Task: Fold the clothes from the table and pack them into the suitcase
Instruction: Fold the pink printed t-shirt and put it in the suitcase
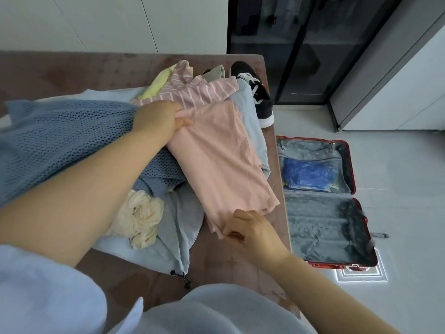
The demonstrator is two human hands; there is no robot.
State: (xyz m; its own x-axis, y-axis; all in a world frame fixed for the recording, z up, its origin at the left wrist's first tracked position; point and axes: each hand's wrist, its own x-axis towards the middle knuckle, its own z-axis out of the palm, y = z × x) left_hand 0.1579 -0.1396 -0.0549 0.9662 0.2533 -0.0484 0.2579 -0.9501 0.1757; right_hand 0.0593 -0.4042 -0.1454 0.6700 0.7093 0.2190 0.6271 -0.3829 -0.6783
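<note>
A pink garment [216, 160], folded into a long strip, lies across the clothes pile on the brown table [72, 71]. My left hand [161, 116] pinches its far end beside a pink striped top [199, 92]. My right hand [250, 230] pinches its near end close to the table's right edge. An open red suitcase [346, 162] lies on the floor to the right of the table, with a blue bag [308, 174] in its far half; its near half shows only grey lining.
A blue knit sweater [60, 138], a cream garment [142, 218], a light grey drawstring garment [178, 227], a yellow piece [156, 85] and a black-and-white sneaker [255, 92] share the table. A dark glass cabinet [301, 44] stands behind the suitcase.
</note>
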